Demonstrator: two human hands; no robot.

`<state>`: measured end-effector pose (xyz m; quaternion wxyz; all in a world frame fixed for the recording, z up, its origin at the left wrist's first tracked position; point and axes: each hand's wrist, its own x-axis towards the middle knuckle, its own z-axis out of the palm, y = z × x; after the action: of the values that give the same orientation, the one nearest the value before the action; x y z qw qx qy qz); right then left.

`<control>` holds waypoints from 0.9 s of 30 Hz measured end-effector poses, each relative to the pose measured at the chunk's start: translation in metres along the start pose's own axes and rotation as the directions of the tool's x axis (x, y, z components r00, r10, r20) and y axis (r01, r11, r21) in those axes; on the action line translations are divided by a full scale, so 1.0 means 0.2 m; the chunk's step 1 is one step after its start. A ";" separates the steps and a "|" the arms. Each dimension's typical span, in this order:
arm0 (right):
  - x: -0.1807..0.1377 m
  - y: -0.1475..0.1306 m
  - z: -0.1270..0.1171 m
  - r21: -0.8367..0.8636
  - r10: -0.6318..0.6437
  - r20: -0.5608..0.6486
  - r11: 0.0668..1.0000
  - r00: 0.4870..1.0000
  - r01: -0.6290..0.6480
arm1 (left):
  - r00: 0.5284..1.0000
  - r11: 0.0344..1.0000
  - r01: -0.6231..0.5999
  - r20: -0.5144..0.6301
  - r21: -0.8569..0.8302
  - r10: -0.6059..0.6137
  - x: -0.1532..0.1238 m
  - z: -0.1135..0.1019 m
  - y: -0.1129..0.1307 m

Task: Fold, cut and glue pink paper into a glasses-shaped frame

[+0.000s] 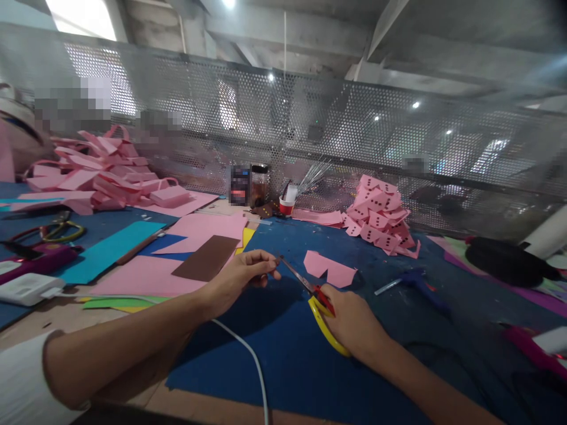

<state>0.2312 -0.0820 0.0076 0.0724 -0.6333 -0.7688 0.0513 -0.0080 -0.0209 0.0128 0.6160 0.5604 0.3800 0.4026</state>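
My right hand [354, 321] is closed round the yellow and red handles of a pair of scissors [325, 324]. Their blades point up and left, toward the fingertips of my left hand [248, 274]. Between the thumb and fingers of that hand is a small dark brown piece [278, 260], probably paper, right at the blade tips; its exact shape is too small to make out. Just beyond the scissors lies a flat pink cut-out [330, 268] with a notch in its lower edge. A brown sheet [206, 258] rests left of my left hand.
A large heap of pink paper pieces [106, 177] fills the back left; dotted pink pieces [378, 212] are piled back right. A blue glue gun [416, 286] lies at right. A white cable [248, 348] crosses the blue mat [301, 378]. Behind stands a red-and-white cup [287, 203].
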 end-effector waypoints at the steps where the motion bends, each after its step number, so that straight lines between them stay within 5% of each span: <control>1: 0.00 0.00 0.00 -0.004 0.000 0.004 1.000 1.000 0.000 | 1.000 1.000 0.001 0.000 -0.003 -0.001 0.00 0.00 0.00; 27: -0.02 -0.03 0.02 -0.033 -0.051 -0.140 0.998 0.989 0.047 | 0.999 0.995 -0.009 -0.039 -0.096 0.005 -0.02 0.02 0.03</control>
<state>0.2262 -0.0870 0.0040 0.1184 -0.6171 -0.7779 -0.0069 -0.0064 -0.0256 0.0198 0.6332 0.5237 0.3701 0.4334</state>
